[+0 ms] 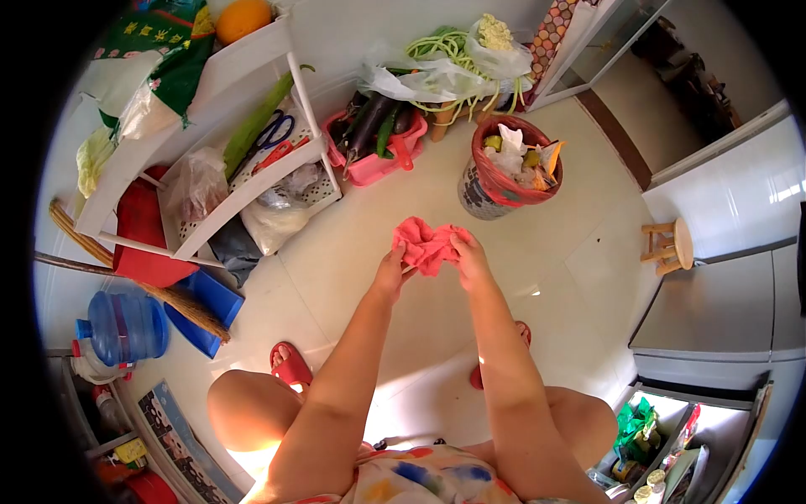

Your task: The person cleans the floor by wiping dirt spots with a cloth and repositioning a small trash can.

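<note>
A crumpled pink-red cloth is stretched between my two hands, above the tiled floor. My left hand grips its left end, and my right hand grips its right end. Both arms reach forward between my bent knees. Just beyond the cloth, slightly to the right, stands a bin with a red liner and rubbish in it. Farther up, a pink basket holds eggplants and green peppers.
A white shelf with bags and scissors stands at the left, above a blue dustpan and broom. Water jug at far left. Small wooden stool at right. Open drawers lie at both lower sides. Green beans are at the top.
</note>
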{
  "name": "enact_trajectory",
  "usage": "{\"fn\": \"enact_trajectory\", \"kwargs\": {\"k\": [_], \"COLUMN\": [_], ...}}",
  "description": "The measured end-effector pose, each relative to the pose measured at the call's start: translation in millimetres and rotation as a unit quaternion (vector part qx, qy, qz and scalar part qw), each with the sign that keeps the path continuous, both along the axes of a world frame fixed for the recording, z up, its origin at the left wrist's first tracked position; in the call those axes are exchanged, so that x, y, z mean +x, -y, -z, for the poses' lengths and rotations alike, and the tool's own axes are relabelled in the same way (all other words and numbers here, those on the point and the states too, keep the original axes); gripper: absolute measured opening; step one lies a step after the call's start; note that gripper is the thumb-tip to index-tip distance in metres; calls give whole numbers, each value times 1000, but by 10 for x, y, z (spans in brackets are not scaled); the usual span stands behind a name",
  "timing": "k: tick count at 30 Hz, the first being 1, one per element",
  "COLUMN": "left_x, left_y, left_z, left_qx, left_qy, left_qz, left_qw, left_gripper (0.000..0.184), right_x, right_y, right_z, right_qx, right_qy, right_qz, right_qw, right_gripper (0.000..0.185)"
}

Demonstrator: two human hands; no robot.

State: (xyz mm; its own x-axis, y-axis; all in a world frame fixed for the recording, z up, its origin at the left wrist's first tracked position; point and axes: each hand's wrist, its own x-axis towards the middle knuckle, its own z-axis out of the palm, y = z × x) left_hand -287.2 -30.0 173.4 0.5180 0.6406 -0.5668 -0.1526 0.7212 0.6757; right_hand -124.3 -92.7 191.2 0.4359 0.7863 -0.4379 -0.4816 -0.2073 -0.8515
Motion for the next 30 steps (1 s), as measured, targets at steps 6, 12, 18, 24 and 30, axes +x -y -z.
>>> {"fn": "enact_trajectory", "kwargs": {"k": [6,12,18,24,30], "left_x": [-144,-214,-298,-98,311], "left_y": [-11,-1,25,-6,245], "left_z": [-126,249,155,82,-158], "left_qx": [-54,65,19,48,-6], "left_qy": [146,128,140,234,189], "left_qz": [-82,-25,-70,13,46], "left_qw": [984,989,987,971,981], "left_gripper": [42,39,36,38,37], "right_x": [-116,-313,-165,-67,-15], "right_y": [69,149,267,464,667], "right_z": [74,6,360,258,-30], "right_qx": [-43,-79,1,12,67], "right_qy": [-112,-145,-71,-165,-138], "right_qz": [-45,-133,-15,-2,-111], "right_qw": [992,977,997,986,982], "right_gripper": [60,63,37,38,37]}}
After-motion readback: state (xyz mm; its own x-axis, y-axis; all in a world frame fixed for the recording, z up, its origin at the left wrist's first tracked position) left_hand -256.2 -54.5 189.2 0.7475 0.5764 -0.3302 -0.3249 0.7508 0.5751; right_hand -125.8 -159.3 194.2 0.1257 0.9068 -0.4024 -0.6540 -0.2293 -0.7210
